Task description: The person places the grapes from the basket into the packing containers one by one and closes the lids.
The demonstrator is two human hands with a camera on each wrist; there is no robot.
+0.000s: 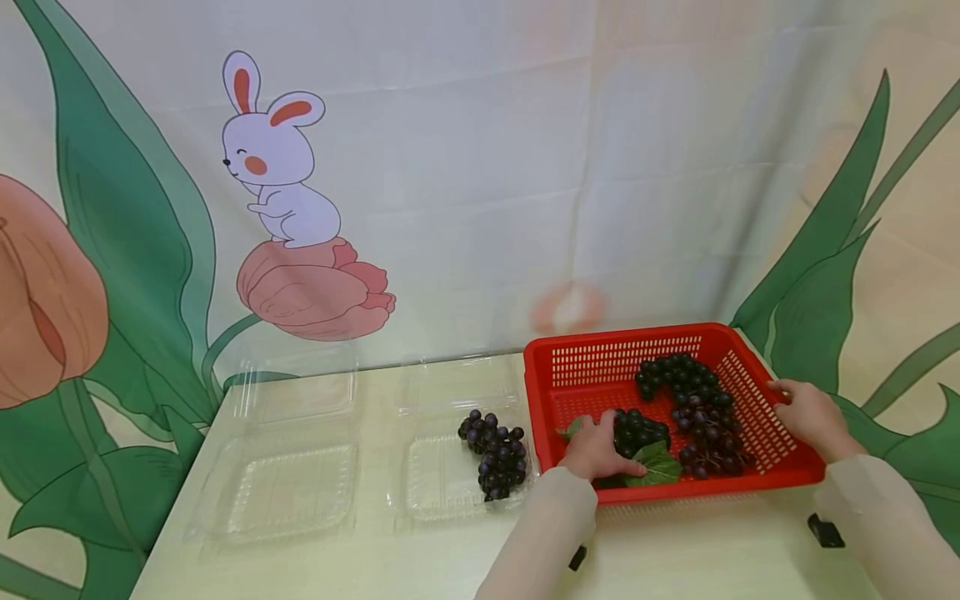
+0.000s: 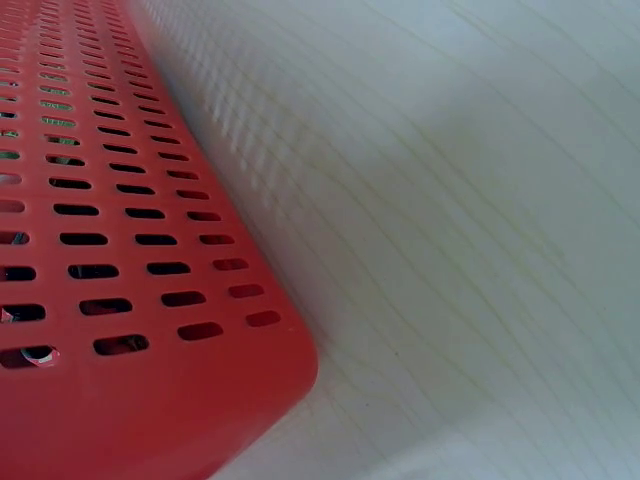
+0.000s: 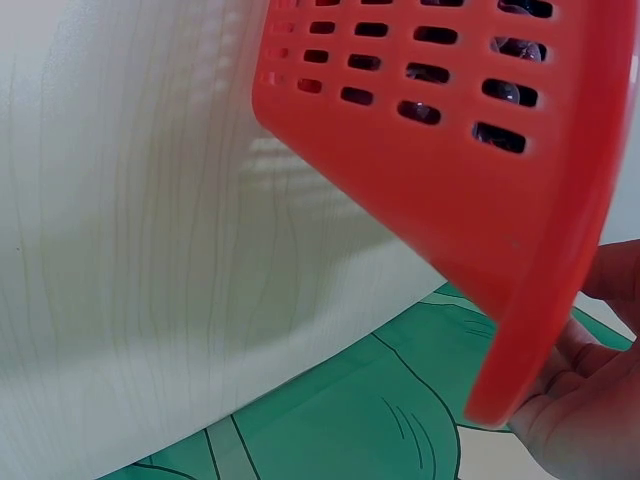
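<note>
Inside the red basket (image 1: 645, 497), my left hand (image 1: 598, 454) grips a bunch of dark grapes (image 1: 639, 432) from its left side, with the thumb over a green leaf (image 1: 663, 467). The palm side and part of that bunch are hidden. My right hand (image 1: 813, 418) holds the basket's right rim; in the right wrist view its bent fingers (image 3: 575, 370) lie at the outer side of the rim. More dark grapes (image 1: 678, 375) and a purple bunch (image 1: 708, 433) lie on the right inside. The left wrist view shows the basket wall (image 2: 140, 390), without the left hand.
Left of the basket, an open clear container (image 1: 431, 475) has dark purple grapes (image 1: 501, 462) at its right side. Another open clear container (image 1: 292, 492) stands farther left, with no grapes in it. A printed curtain (image 1: 465, 183) hangs behind the table (image 1: 390, 567).
</note>
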